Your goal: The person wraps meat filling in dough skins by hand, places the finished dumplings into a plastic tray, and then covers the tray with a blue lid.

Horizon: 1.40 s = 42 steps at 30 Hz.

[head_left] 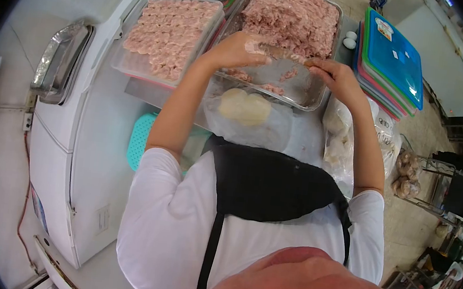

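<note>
My right hand (332, 75) grips one end of a narrow brownish stick-like spatula (286, 54) smeared with meat. My left hand (244, 51) is curled at the spatula's other end, with something pale at its fingers that I cannot make out. Both hands are over the near part of a metal tray (304, 99), whose far part holds a heap of pink ground meat (290, 15). Closer to my body, round pale dough wrappers (244, 107) rest on a clear plastic sheet (249, 132).
Left of the tray, a plastic tub (122, 61) holds rows of meat-filled dumplings (167, 33). Two white eggs (350, 39) and stacked coloured lids (396, 54) are on the right. Plastic bags (339, 130) lie by my right arm, a turquoise basket (140, 140) by my left.
</note>
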{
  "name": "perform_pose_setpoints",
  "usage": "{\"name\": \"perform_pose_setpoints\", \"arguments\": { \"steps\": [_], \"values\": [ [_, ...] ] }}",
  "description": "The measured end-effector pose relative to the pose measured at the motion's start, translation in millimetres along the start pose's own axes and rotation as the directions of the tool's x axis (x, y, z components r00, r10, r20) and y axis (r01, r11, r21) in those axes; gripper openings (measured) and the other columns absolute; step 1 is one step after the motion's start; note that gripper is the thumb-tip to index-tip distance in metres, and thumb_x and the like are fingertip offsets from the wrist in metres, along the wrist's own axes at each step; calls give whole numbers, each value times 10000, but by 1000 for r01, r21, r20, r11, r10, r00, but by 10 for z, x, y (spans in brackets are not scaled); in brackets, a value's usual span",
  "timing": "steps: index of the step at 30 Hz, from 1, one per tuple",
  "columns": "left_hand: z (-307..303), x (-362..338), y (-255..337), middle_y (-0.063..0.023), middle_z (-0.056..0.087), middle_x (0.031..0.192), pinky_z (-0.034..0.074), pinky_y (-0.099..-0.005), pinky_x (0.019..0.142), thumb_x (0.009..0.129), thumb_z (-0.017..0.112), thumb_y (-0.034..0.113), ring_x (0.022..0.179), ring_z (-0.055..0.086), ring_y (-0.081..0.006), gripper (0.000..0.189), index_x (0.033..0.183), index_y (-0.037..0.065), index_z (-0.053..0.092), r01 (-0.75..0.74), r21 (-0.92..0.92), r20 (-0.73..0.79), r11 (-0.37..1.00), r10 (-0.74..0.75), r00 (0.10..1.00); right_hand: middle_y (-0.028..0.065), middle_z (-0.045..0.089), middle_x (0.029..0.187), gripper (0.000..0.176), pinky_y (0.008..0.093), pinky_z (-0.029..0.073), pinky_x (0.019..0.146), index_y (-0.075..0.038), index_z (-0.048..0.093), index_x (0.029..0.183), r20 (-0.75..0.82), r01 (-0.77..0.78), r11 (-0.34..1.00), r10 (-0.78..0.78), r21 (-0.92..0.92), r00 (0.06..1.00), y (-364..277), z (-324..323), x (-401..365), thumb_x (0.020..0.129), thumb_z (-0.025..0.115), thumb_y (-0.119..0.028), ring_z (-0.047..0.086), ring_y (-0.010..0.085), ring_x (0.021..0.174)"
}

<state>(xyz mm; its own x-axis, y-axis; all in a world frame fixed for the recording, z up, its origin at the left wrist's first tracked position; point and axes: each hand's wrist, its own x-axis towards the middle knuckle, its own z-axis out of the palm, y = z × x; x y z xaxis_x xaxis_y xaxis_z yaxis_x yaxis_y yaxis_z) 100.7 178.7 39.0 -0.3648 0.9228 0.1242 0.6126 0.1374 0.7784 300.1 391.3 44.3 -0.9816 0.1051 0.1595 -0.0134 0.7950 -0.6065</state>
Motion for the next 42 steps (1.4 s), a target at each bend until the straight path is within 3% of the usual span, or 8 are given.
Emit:
{"name": "perform_pose_setpoints", "arguments": {
  "steps": [2,6,9,13,25,28,34,42],
  "values": [
    [80,90,-419,-96,662,1032,481,-316,795,761,721,282,897,607,-167,406,1063,19,655,64,69,-14,996,-63,998,138,662,962,276,360,499,744,-92,654,1094,-131,-75,957,40,-279,991,-270,-60,-47,894,584,-268,630,315,848],
    [-42,32,-31,-190,642,1098,467,-374,869,737,740,394,1010,615,-303,551,1125,21,620,298,-117,143,947,-281,949,127,660,942,241,408,492,734,-164,659,1094,-190,66,996,-77,-63,979,7,420,-2,890,575,-261,622,332,858],
    [62,-54,-536,-164,642,1107,484,-348,834,736,748,350,963,625,-253,521,1144,52,617,164,-65,-102,984,-170,980,131,665,941,253,397,492,742,-155,663,1098,-79,-238,911,224,-338,971,327,296,-144,883,584,-262,620,336,866],
    [-225,-359,16,-135,650,1081,484,-294,796,738,754,306,906,619,-177,476,1134,78,620,-47,-253,-73,966,29,997,164,669,978,290,325,489,786,-96,666,1105,-192,-324,941,338,102,921,-115,64,-264,892,599,-281,640,304,877],
    [-991,-1093,-475,-156,662,792,486,-307,739,717,778,324,755,631,-240,458,1034,22,641,-93,98,-190,991,111,975,169,666,950,251,336,488,737,-20,657,1063,-106,153,958,-183,-241,977,-1720,537,293,872,623,-181,633,310,834],
    [-1395,-1396,-239,-192,655,878,484,-324,782,692,789,381,833,627,-266,582,1088,-12,624,186,81,-113,979,-176,978,163,665,970,229,325,491,737,-35,665,1056,-114,54,982,-75,-179,991,-1899,804,475,881,619,-176,638,296,835],
    [-2085,-1966,-1031,-201,649,895,486,-345,762,697,761,301,837,624,-284,615,1199,0,571,141,114,-315,983,-99,944,131,689,990,304,266,469,799,11,647,1098,-221,-83,982,121,172,968,-1894,1032,455,898,626,-217,619,148,872],
    [-2073,-1982,-1598,-229,637,1005,474,-417,830,733,696,334,960,604,-375,725,1366,92,436,225,417,-76,881,-213,974,-1,648,911,298,189,424,717,6,650,1107,-285,-283,920,358,272,889,-1668,1305,85,905,628,-211,523,52,804]
  ]
}}
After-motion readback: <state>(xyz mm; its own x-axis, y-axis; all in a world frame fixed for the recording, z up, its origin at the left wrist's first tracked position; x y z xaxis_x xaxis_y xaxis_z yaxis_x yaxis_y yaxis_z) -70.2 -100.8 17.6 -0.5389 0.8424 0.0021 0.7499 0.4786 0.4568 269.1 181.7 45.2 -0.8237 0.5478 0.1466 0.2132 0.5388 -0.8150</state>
